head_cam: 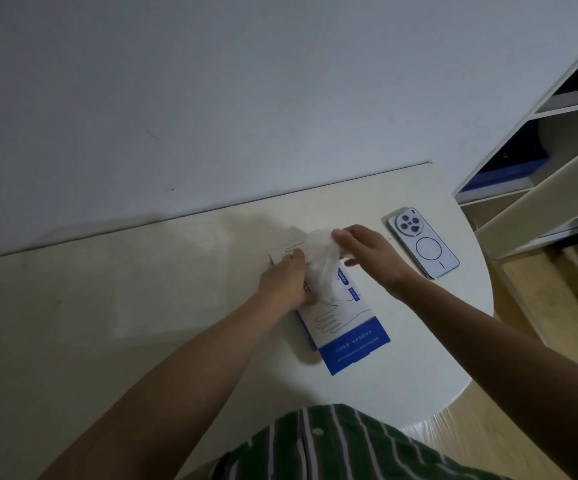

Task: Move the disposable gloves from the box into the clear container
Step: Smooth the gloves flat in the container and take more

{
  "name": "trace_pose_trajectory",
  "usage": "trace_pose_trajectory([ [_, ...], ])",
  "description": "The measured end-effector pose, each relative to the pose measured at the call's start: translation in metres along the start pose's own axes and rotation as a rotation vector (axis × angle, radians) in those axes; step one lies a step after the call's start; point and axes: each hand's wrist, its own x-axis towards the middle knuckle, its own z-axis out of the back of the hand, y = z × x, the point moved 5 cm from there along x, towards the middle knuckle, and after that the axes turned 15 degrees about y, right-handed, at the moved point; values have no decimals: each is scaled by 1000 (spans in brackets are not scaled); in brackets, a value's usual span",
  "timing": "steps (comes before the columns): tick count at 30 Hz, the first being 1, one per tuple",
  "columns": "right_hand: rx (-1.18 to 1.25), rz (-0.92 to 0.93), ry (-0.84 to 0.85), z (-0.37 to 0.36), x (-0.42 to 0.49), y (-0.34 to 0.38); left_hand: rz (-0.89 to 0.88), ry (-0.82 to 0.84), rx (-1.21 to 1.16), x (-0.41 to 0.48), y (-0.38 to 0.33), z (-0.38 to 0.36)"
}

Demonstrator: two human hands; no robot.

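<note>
A white and blue glove box lies flat on the pale table, with a hand outline printed on its top. A bunch of thin translucent gloves sticks up out of the box's far half. My left hand rests on the box's left side and presses it down, fingers closed against it. My right hand pinches the top of the glove bunch from the right. A clear container stands on the table to the left of the box; it is faint and hard to make out.
A phone lies face down to the right of my right hand. The table meets the wall at the back and has a rounded right end. A shelf unit stands to the right, beyond the table.
</note>
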Motion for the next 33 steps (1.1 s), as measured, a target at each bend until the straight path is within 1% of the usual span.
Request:
trace_pose_trajectory([
  [2, -152, -117, 146, -8, 4, -11, -4, -11, -12, -2, 0, -1],
  [3, -242, -136, 171, -12, 4, -14, -7, -14, -16, -2, 0, -1],
  [4, -277, -134, 131, -12, 5, -15, -9, -16, -17, -2, 1, -1],
  [5, -258, -97, 73, -11, 5, -12, -10, -14, -21, -1, 1, -2],
  [7, -136, 16, -10, -7, 2, -1, -4, -23, -26, 0, 2, -2],
  [10, 197, 163, -68, 7, -5, 18, -3, -5, 15, 0, 2, -6],
  [12, 348, 188, -61, 16, -8, 27, -33, 33, 11, 0, 3, -7],
  [13, 382, 182, -28, 18, -8, 28, -47, 58, -17, 2, 5, -6],
  [15, 375, 142, 35, 16, -10, 25, -69, 74, -103, 1, 10, 1],
  [16, 361, 116, 53, 16, -10, 21, -75, 60, -215, -2, 11, 9],
  [17, 340, 98, 66, 14, -12, 19, -76, 51, -410, -7, 13, 16],
  [19, 319, 99, 108, 10, -15, 23, -107, 51, -946, -21, 12, 31],
  [20, 326, 113, 136, 8, -15, 27, -140, 78, -1179, -28, 9, 38],
  [21, 342, 127, 165, 3, -15, 33, -177, 116, -1325, -35, 9, 45],
  [22, 354, 138, 188, -2, -15, 41, -218, 160, -1382, -41, 8, 52],
  [24, 347, 155, 231, -11, -11, 54, -301, 208, -1303, -50, 11, 62],
  [26, 274, 154, 253, -22, -6, 65, -381, 163, -1229, -57, 17, 69],
  [28, 192, 130, 232, -33, 0, 75, -414, 12, -1194, -65, 29, 75],
  [30, 145, 90, 214, -44, 3, 83, -392, -151, -1159, -76, 41, 82],
  [33, 17, 53, 234, -64, 10, 91, -354, -253, -1085, -91, 62, 86],
])
